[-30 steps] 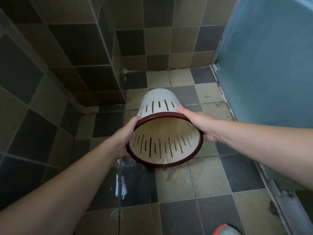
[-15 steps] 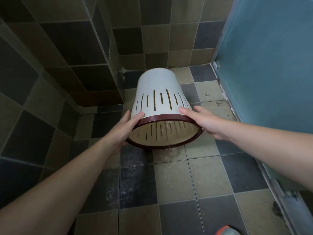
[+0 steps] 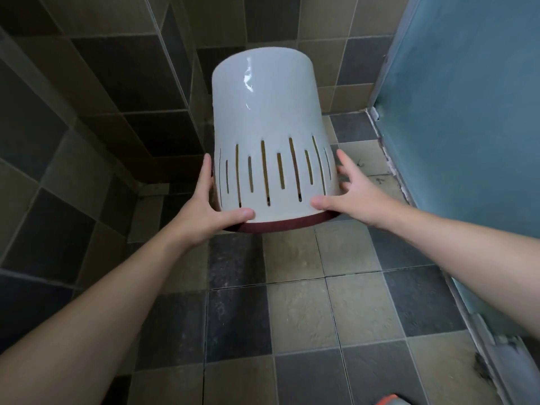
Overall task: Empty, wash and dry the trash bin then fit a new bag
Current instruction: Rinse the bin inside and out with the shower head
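- A white slotted trash bin (image 3: 264, 118) is held upside down above the tiled floor (image 3: 295, 302).
- Left hand (image 3: 204, 213) and right hand (image 3: 350, 194) clasp its sides near the maroon rim (image 3: 280, 225).

Dim, even light; glare streak on the bin (image 3: 264, 112); wide-angle bending at edges.
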